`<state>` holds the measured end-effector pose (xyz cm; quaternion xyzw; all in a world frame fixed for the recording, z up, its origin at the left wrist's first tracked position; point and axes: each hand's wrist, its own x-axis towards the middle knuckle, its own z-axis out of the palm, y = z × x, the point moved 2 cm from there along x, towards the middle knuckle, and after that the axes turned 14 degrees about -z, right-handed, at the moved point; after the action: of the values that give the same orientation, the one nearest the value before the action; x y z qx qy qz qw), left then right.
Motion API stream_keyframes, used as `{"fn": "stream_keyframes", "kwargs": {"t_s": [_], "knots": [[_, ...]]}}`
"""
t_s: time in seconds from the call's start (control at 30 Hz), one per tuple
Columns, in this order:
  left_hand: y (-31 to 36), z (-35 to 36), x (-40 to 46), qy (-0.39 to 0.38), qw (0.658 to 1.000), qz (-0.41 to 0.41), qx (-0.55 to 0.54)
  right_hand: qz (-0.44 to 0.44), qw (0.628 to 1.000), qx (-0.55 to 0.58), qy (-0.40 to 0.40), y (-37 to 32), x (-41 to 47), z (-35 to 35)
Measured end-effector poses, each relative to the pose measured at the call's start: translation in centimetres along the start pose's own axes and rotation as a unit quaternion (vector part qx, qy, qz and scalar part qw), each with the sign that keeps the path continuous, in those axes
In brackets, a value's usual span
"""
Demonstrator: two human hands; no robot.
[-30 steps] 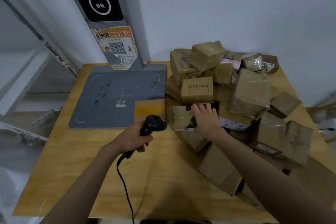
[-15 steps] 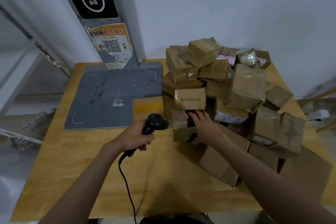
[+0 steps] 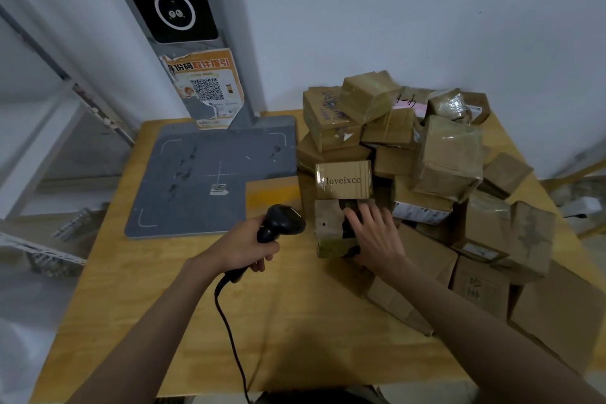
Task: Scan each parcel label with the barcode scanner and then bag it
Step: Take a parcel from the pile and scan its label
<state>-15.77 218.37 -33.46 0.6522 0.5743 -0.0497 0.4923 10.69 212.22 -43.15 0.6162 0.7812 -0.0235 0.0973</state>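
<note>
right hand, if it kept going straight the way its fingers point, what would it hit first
The right hand lies on the small taped parcel, fingers pointing away toward the pile. Straight on, it would probably meet the loveixcc box stacked just behind, though the depth between them is hard to judge.

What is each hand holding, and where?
Left hand grips the barcode scanner by its handle. Right hand rests flat on a small parcel, fingers straight.
</note>
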Motion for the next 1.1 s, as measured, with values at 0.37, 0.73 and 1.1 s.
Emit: {"fn": "stream_keyframes", "kwargs": {"t_s": [0.37, 0.73, 1.1], "knots": [[0.5, 0.4, -0.3, -0.005, 1.000, 0.000, 0.007, -0.005, 0.995, 0.083, -0.057, 0.0, 1.3, -0.3], [0.2, -0.4, -0.1, 0.009, 1.000, 0.009, 0.003, 0.005, 0.879, 0.471, -0.074, -0.4, 0.5, -1.7], [-4.9, 0.1, -1.8, 0.026, 0.998, -0.063, -0.015, 0.090, 0.712, 0.653, -0.243, -6.8, 0.8, 4.6]]}}
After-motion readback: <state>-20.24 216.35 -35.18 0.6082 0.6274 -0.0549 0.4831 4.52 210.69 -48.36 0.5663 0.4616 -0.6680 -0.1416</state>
